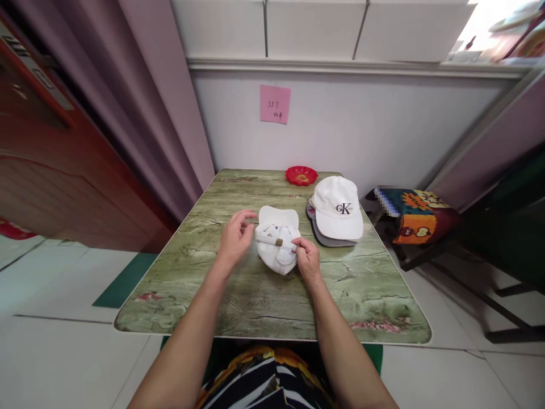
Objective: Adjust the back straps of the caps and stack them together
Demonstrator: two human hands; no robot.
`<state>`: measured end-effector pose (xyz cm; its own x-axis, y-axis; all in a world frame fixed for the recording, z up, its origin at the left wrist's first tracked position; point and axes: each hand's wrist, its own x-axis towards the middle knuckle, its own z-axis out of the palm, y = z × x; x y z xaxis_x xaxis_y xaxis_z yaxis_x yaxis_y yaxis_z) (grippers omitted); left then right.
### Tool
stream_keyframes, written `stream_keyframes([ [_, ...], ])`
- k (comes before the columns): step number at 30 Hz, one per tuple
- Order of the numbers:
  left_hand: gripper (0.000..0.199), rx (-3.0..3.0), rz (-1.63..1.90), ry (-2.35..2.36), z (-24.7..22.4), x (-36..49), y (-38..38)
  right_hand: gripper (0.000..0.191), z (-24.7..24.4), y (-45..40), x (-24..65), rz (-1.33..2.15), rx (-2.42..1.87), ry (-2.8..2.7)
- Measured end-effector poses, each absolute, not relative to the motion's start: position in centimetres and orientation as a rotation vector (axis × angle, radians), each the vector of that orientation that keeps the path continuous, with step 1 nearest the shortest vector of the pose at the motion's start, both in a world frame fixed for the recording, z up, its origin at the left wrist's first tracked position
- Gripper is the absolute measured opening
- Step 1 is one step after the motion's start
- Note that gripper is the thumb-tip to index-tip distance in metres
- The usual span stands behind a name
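Note:
A white baseball cap (276,253) lies on the table in front of me, its brim pointing toward the wall. Its back strap with a small brass-coloured buckle faces up, and the opening shows part of the inside. My right hand (308,258) pinches the cap's right edge by the end of the strap. To the left of the cap, my left hand (237,236) has its fingers apart and curved, close to the brim and strap but not holding them. Beyond my right hand is a stack of caps, topped by a white cap (338,210) with dark letters; grey brims show under it.
The wood-patterned green table (264,315) stands against the wall. A red scalloped dish (301,175) sits at its far edge. A pink note (275,104) is stuck on the wall. To the right is a stool with a patterned cover (415,218); a purple curtain (157,91) hangs at left.

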<state>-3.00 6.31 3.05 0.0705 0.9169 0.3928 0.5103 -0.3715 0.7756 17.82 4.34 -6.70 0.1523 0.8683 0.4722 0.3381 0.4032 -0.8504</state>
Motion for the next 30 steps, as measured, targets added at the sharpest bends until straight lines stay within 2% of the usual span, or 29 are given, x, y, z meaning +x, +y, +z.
stream_keyframes([
  [4, 0.044, 2.355, 0.736, 1.246, 2.4, -1.6, 6.6, 0.023, -6.9, 4.4, 17.9, 0.544, -1.166, -1.414],
  [7, 0.042, 2.418, 0.562, 1.275, 1.7, -0.5, 6.4, 0.023, -6.9, 4.4, 17.9, 0.541, -1.163, -1.410],
  [13, 0.019, 2.275, 0.677, 1.294, 0.7, -0.6, 6.2, 0.022, -6.7, 4.3, 17.8, 0.485, -1.178, -1.445],
  [20, 0.028, 2.079, 0.840, 1.267, -0.2, -0.6, 4.8, 0.022, -6.5, 4.2, 17.8, 0.476, -1.177, -1.464],
  [30, 0.026, 2.060, 0.722, 1.343, 0.5, -1.5, 5.0, 0.022, -6.3, 4.1, 17.8, 0.448, -1.182, -1.469],
])
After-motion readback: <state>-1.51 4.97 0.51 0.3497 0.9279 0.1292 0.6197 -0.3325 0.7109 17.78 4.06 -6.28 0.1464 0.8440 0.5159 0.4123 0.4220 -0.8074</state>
